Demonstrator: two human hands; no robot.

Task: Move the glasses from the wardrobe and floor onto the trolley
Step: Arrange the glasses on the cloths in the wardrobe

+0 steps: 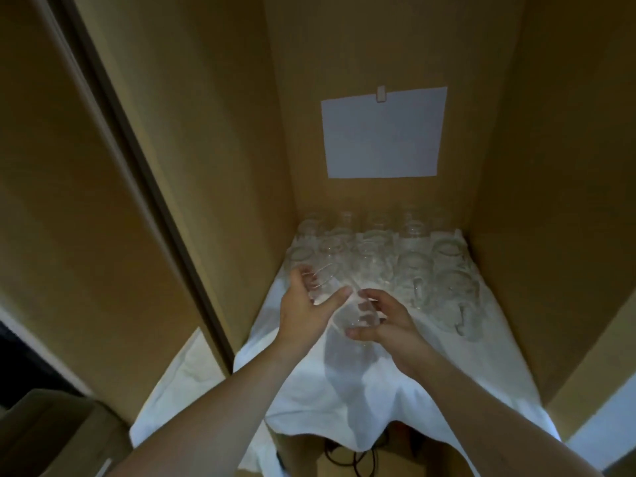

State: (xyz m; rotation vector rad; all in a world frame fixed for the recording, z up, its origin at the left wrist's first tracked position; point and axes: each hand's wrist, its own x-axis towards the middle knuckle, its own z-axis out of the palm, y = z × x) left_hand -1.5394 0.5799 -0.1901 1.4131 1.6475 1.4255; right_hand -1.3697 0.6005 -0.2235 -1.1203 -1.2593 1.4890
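Two glasses are gripped: the left hand (pixel 303 304) curls round one glass (pixel 318 282), the right hand (pixel 382 321) round another (pixel 354 313). Beyond the fingers stand many more glasses (pixel 413 263) on the cloth (pixel 395 383); lifting carelessly could knock them together.

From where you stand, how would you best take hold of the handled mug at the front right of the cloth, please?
Probably by the handle of the handled mug: it juts toward the cloth's open front, so come from the front, with a hand; other glasses crowd its back and left.
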